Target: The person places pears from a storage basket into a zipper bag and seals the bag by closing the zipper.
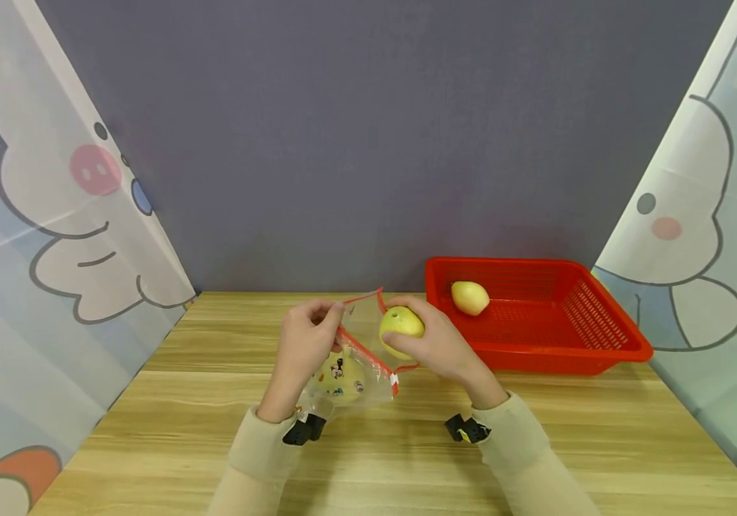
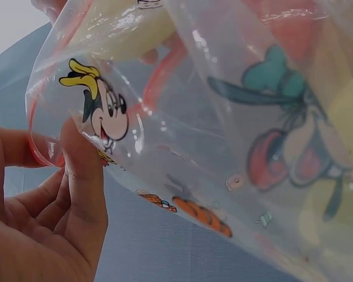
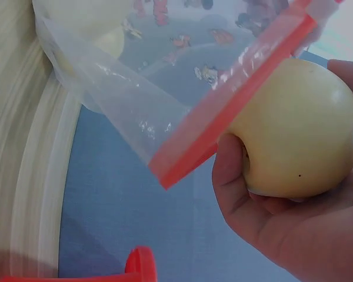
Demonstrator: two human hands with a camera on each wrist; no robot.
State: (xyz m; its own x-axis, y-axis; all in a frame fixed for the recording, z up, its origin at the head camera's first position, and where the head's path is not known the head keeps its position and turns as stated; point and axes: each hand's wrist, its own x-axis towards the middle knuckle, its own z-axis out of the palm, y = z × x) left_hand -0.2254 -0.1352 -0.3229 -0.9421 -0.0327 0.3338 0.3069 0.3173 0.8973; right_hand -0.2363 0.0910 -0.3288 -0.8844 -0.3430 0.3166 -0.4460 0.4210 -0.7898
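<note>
A clear zip bag (image 1: 365, 371) with a red zip edge and cartoon prints hangs open above the table. At its mouth, my left hand (image 1: 309, 337) pinches the edge between thumb and fingers. Round a yellow pear (image 1: 402, 331), the fingers of my right hand (image 1: 435, 342) are curled; the pear is at the bag's open mouth, beside the red zip strip (image 3: 235, 97). Pale yellow fruit (image 2: 341, 170) shows through the plastic low in the bag; how many pieces cannot be told.
To the right on the wooden table (image 1: 168, 430) stands a red plastic basket (image 1: 536, 355) with slotted sides. Another yellow pear (image 1: 470, 297) lies in its left part. A dark grey panel (image 1: 368, 143) rises behind the table, with cartoon-printed curtains (image 1: 52, 208) at both sides.
</note>
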